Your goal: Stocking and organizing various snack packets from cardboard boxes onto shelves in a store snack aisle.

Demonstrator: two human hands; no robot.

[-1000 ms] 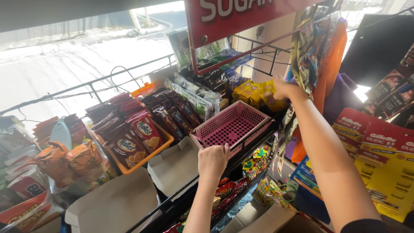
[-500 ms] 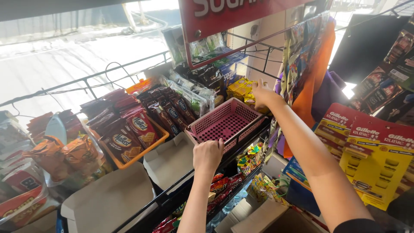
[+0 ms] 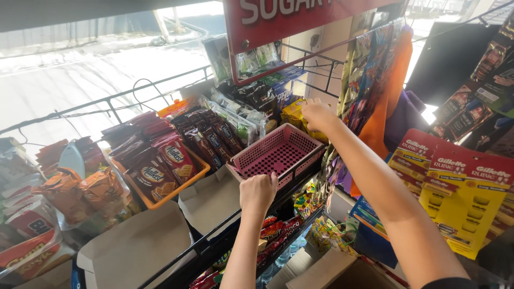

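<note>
An empty pink plastic basket [image 3: 278, 152] sits on a black wire shelf among snack packs. My left hand [image 3: 258, 192] grips the basket's near rim. My right hand [image 3: 317, 114] reaches past the basket's far corner and closes on yellow packets [image 3: 293, 114] stacked behind it. Most of those packets are hidden by the hand.
An orange basket [image 3: 182, 184] of red biscuit packs stands left of the pink one, with dark wrapped packs [image 3: 214, 139] between. Open cardboard boxes [image 3: 139, 249] lie in front. A red sign [image 3: 289, 18] hangs overhead. Hanging sachet strips [image 3: 369, 75] and yellow razor cards [image 3: 460, 187] are on the right.
My right hand has moved left and nearer, from the far right of the yellow packets to their left end by the basket corner. The left hand stays on the rim.
</note>
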